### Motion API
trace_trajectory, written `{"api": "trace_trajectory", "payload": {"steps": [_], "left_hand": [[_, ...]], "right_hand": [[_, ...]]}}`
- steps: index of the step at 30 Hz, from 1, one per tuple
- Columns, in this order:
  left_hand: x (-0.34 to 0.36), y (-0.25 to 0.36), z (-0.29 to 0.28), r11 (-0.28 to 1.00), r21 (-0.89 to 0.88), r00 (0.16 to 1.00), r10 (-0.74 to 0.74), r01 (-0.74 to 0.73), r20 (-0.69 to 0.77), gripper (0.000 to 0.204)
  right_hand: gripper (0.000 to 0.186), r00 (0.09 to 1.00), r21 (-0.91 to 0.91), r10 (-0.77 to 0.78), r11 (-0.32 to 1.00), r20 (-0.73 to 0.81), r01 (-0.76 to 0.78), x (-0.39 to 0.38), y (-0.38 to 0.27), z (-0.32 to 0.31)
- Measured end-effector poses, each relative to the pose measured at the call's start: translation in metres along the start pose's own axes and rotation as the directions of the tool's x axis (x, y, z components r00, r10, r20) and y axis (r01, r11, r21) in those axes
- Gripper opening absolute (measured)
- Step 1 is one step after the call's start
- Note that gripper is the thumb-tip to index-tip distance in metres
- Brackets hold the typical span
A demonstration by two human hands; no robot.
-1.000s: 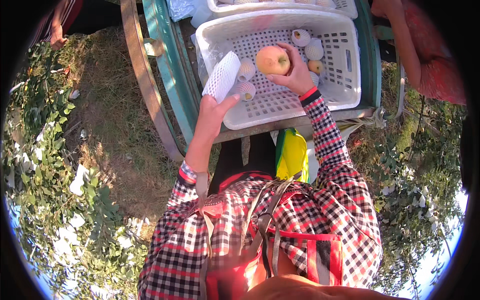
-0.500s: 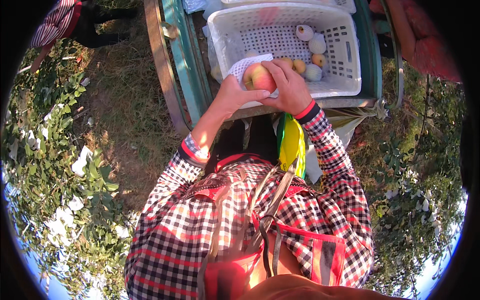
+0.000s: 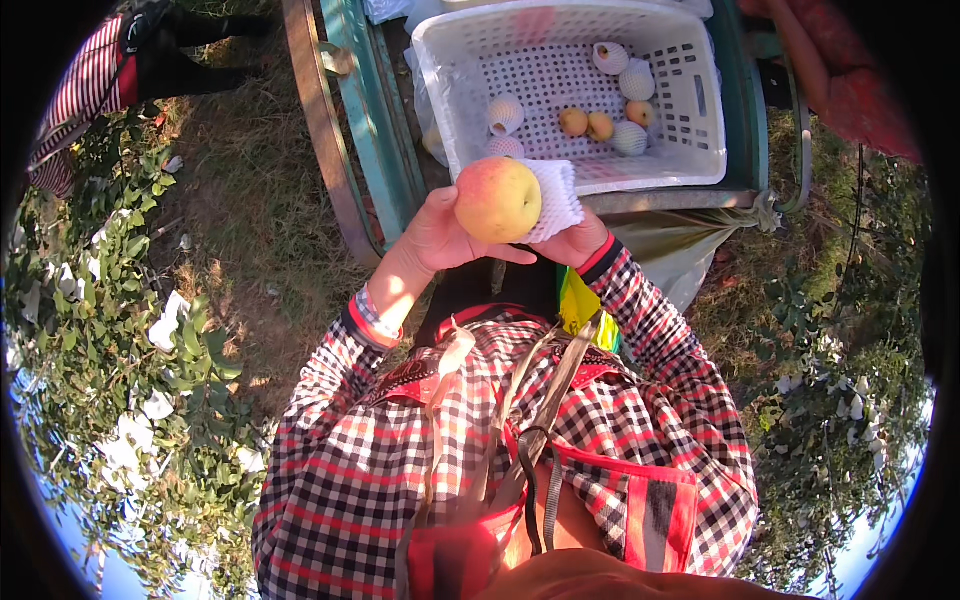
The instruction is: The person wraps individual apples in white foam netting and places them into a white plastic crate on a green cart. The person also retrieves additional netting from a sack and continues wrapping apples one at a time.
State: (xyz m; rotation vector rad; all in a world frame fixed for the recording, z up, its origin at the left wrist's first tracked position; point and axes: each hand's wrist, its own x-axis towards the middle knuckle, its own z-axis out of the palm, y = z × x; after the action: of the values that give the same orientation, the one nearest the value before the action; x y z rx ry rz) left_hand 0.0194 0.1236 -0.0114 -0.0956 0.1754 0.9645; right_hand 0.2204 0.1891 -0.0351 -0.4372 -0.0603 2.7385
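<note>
My left hand (image 3: 437,235) is closed round a red-yellow apple (image 3: 493,198), its little finger reaching beneath it. My right hand (image 3: 572,243) grips a white foam net sleeve (image 3: 555,200) against the apple's right side; part of the apple may be inside it, I cannot tell. Both hands are in front of the near rim of a white perforated plastic crate (image 3: 638,183). In the crate lie several fruits in foam nets (image 3: 628,138) and several bare yellow-orange fruits (image 3: 572,123).
A teal cart (image 3: 360,110) carries the crate and another behind it. People stand at left (image 3: 95,70) and right (image 3: 860,90). A yellow-green bag (image 3: 580,300) hangs below the crate. Leafy branches with white pieces (image 3: 130,430) border both sides.
Both hands came together with apple and sleeve, then moved down toward me, out over the crate's near rim. The apple has turned, the sleeve now on its right. The left person has shifted.
</note>
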Motion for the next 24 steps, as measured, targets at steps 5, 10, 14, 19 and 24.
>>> {"api": "trace_trajectory", "payload": {"steps": [5, 10, 14, 19, 24], "left_hand": [[0.006, 0.012, 0.007, 0.986, 0.167, 0.957, 0.073, -0.026, -0.28, 0.079], [0.019, 0.011, 0.02, 0.534, 0.844, 0.783, 0.507, 0.042, -0.36, 0.071], [0.04, 0.001, 0.02, -0.141, 0.973, 0.578, 0.816, 0.182, 0.01, 0.069], [0.062, 0.006, -0.001, 0.469, 0.845, 0.524, 0.802, -0.257, -0.286, 0.052], [0.066, 0.004, 0.008, 0.793, 0.566, 0.67, 0.547, -0.224, -0.502, 0.039]], "right_hand": [[0.036, 0.961, -0.206, -0.19, 0.967, -0.201, 0.148, 0.013, -0.03, -0.007], [0.012, 0.756, -0.855, -0.619, 0.492, -0.214, 0.162, 0.015, -0.034, 0.011], [0.018, 0.607, -0.986, -0.794, 0.121, -0.025, 0.117, 0.018, -0.008, 0.04], [0.015, 0.648, -0.963, -0.742, 0.013, 0.172, 0.271, 0.019, 0.002, 0.059], [0.025, 0.493, -0.903, -0.853, 0.335, -0.17, 0.269, 0.019, -0.025, 0.018]]}}
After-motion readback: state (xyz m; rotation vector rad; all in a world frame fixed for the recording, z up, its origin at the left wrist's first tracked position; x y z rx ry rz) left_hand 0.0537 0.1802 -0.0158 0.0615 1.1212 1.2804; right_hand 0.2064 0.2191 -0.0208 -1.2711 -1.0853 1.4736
